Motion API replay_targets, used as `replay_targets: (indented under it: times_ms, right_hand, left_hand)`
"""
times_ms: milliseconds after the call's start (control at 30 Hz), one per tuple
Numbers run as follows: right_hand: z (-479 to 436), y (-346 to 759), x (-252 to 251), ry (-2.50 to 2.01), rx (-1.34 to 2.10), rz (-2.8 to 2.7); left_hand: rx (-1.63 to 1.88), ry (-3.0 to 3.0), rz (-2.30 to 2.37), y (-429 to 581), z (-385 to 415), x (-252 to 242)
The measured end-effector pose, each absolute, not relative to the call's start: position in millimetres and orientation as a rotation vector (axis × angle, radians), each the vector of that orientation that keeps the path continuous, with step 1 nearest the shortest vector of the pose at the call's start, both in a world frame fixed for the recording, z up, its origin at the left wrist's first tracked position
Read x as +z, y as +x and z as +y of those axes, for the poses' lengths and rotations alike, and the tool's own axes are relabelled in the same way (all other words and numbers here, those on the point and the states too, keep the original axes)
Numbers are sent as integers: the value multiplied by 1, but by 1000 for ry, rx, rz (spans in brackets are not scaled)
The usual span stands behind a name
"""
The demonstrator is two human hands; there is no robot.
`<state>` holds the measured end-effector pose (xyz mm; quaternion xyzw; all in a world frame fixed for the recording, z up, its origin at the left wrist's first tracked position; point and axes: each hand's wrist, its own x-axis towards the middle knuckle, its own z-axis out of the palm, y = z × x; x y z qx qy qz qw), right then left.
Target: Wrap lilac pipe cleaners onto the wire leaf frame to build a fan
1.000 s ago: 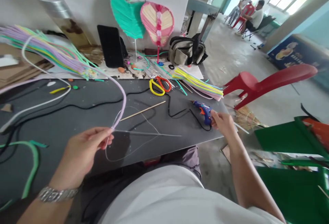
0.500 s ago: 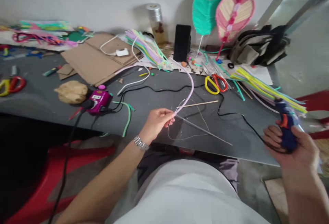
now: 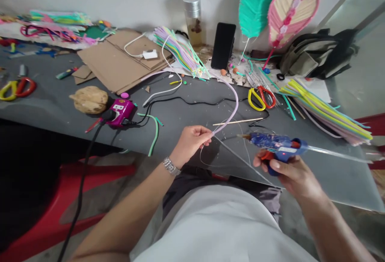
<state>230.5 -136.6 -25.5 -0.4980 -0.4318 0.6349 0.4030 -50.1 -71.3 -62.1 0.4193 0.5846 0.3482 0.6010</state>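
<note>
My left hand (image 3: 197, 140) is closed, pinching the end of a lilac pipe cleaner (image 3: 236, 99) that curves up and back over the table. A thin grey rod (image 3: 237, 158) slants from the same fingertips toward the table's front edge, and a fine loop of thread hangs beside it. My right hand (image 3: 290, 174) is wrapped round the handle of a blue glue gun (image 3: 270, 142). Its nozzle points left toward the pinched end, a short gap away. A clear glue stick (image 3: 337, 154) sticks out of its rear. Behind the nozzle lies a thin wooden stick (image 3: 237, 121).
Scissors (image 3: 261, 97) and a pipe cleaner bundle (image 3: 327, 111) lie at the right. A purple power adapter (image 3: 120, 111) with black cords sits left. Farther back are cardboard (image 3: 120, 59), a phone (image 3: 223, 45), a glass bottle (image 3: 193, 21) and two leaf-shaped fans (image 3: 291, 15).
My right hand has brought the glue gun left from the table's right side, turning it so the nozzle faces my left hand. My left hand keeps its pinch. The view has shifted slightly.
</note>
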Motion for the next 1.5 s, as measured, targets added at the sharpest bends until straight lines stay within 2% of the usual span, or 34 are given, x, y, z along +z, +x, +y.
replay_targets:
  times_ms: [300, 567, 933, 1500]
  right_hand:
    - [-132, 223, -42, -1551, 1557, -1110]
    - [-129, 203, -41, -1287, 1757, -1191]
    - [-132, 197, -51, -1754, 1397, -1239]
    - [-133, 188, -57, -1741, 1065, -1637]
  left_hand:
    - [758, 1016, 1335, -54, -73, -61]
    - [719, 959, 1269, -56, -72, -61]
    - [680, 931, 1250, -55, -70, -51]
    - [654, 946, 1224, -59, -68, -55]
